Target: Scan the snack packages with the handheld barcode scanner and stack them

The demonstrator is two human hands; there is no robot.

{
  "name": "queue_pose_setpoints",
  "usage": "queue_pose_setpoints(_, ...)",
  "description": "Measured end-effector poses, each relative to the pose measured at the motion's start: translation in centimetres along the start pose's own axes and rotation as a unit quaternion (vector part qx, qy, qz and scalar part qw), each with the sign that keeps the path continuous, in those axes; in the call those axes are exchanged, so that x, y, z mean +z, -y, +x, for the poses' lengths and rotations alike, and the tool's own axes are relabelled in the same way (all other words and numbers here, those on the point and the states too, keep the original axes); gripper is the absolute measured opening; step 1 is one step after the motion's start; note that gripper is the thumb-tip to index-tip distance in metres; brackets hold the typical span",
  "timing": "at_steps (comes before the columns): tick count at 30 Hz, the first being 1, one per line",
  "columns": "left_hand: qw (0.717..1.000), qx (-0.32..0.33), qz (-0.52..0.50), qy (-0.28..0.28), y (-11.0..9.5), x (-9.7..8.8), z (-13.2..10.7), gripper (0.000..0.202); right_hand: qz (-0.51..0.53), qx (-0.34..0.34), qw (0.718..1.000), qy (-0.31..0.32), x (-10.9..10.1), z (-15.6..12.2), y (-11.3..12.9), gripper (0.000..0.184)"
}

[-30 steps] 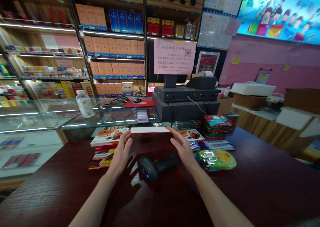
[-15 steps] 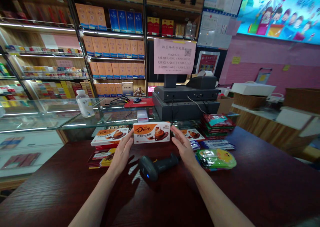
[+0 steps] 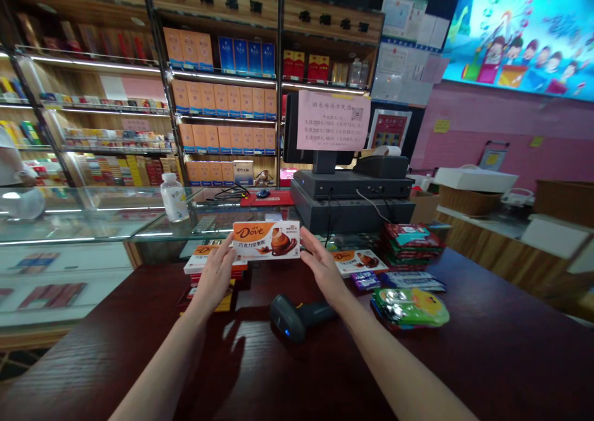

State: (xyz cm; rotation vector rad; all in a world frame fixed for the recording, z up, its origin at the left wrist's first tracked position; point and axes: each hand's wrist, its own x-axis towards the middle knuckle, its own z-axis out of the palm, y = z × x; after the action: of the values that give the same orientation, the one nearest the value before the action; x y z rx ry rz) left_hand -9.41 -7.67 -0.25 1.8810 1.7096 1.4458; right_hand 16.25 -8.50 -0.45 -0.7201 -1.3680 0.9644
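Note:
Between my two hands, a white and orange Dove chocolate box (image 3: 266,240) is held up with its printed front facing me. My left hand (image 3: 217,275) grips its left end, and my right hand (image 3: 325,269) presses the right end with fingers and thumb. Behind my left hand, partly covered by it, another Dove box (image 3: 195,261) lies on a stack of red and yellow packs. A dark barcode scanner (image 3: 294,319) with a blue light lies on the table below the held box.
Right of my right hand lie another Dove box (image 3: 359,261), a purple pack (image 3: 365,280), a blue wrapper (image 3: 413,280), a green and yellow pack (image 3: 413,306) and a pile of red packs (image 3: 413,244). A cash register (image 3: 352,189) and a bottle (image 3: 174,198) stand beyond, on the glass counter.
Both hands have carried the Dove box leftward and slightly up, closer to the left stack. The view has tilted up and shifted a little left.

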Motion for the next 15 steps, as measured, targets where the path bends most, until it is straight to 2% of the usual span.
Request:
queue_pose_setpoints(8,0.995,-0.091,-0.026,-0.040,2.1,-4.5,0.5,0.060,0.046,0.025,0.998,0.023,4.9,2.1,-1.0,0.063)
queue_pose_setpoints(11,0.997,-0.072,-0.006,-0.032,3.6,-5.6,0.5,0.058,0.050,0.040,0.997,0.033,6.3,2.8,-1.7,0.063)
queue_pose_setpoints(15,0.996,0.001,0.083,-0.021,5.6,-6.5,0.6,0.054,0.003,0.031,0.998,0.056,7.7,3.8,-2.8,0.060)
